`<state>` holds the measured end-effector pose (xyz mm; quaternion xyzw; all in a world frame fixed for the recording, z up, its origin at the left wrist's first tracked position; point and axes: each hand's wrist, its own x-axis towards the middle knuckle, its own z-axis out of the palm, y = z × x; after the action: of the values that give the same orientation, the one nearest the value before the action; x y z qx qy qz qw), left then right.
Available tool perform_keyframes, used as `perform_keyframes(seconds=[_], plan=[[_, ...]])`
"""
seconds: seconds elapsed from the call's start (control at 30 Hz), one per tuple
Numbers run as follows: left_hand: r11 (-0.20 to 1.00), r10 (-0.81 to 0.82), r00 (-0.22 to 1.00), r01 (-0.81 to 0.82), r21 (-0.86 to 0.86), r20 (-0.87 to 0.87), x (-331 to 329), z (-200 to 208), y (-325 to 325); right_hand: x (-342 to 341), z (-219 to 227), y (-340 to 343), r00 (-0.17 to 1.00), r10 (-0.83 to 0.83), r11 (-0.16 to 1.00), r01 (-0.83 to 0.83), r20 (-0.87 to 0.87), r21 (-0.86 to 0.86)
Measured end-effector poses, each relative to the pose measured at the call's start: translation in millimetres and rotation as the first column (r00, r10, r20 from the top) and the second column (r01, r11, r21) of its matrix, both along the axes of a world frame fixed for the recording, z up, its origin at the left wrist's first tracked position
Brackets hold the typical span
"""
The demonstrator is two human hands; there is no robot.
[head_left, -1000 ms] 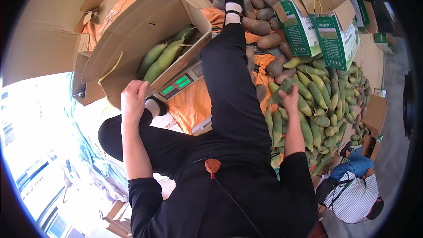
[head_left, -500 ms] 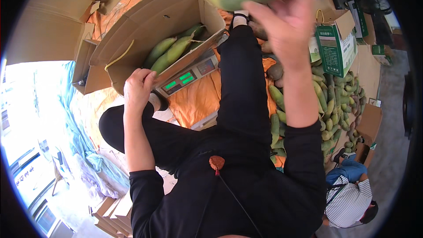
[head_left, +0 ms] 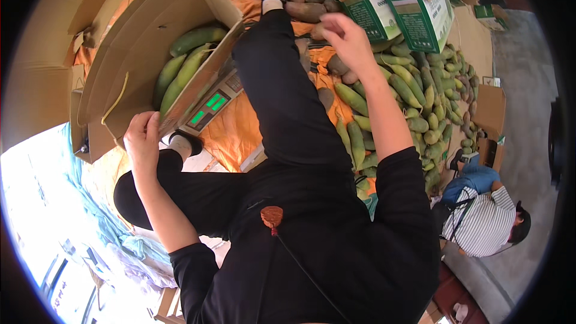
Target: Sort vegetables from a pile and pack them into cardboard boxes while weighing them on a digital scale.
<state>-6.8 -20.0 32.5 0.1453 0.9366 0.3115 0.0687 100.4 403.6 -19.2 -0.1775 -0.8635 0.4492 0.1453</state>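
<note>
My left hand (head_left: 143,138) pinches the near edge of an open cardboard box (head_left: 207,81) at its corner. Inside lie several long green radishes (head_left: 193,39) side by side. Under the box's right side shows a scale (head_left: 211,108) with a lit green display. My right hand (head_left: 348,39) hangs in the air right of my outstretched leg, fingers loosely bent and apart, with nothing visible in it. Near it are brownish-red, earthy roots (head_left: 307,12) and a large pile of green radishes (head_left: 408,87).
Green-and-white cartons (head_left: 417,15) with open flaps stand behind the pile. An orange sheet (head_left: 231,141) covers the floor between my legs. A person in a striped shirt (head_left: 480,222) is at the far right. Big cardboard (head_left: 36,54) rises on the left.
The green radish that my right hand held up is no longer in it; where it went is unseen. That hand has moved down toward the pile. The view has shifted; my left hand stays on the box.
</note>
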Motion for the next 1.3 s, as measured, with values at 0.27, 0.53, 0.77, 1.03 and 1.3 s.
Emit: perform_keyframes(seconds=[0.27,0.53,0.77,1.03,1.3], plan=[[0.994,0.105,0.991,-0.108,-0.025,-0.086,-8.8,-15.2,-13.8,176.1,-191.1,34.5,0.739,-0.234,0.939,0.004,0.631,0.344],[0.947,0.303,0.889,-0.32,0.008,-0.342,-23.8,-19.8,-27.1,290.2,-297.6,13.5,0.572,-0.207,0.924,0.381,0.794,-0.033],[0.821,0.548,0.822,-0.494,0.285,-0.154,-25.2,-22.0,-52.3,291.8,-267.3,10.3,0.5,-0.289,0.929,0.352,0.816,0.113],[0.816,0.537,0.838,-0.486,0.313,-0.096,-34.1,-42.4,-56.1,311.8,-248.1,29.7,0.399,-0.321,0.91,0.381,0.859,0.163],[0.831,0.513,0.855,-0.476,0.288,-0.068,-41.0,-50.2,-79.2,304.5,-238.0,19.0,0.274,-0.284,0.912,0.373,0.919,0.17]])
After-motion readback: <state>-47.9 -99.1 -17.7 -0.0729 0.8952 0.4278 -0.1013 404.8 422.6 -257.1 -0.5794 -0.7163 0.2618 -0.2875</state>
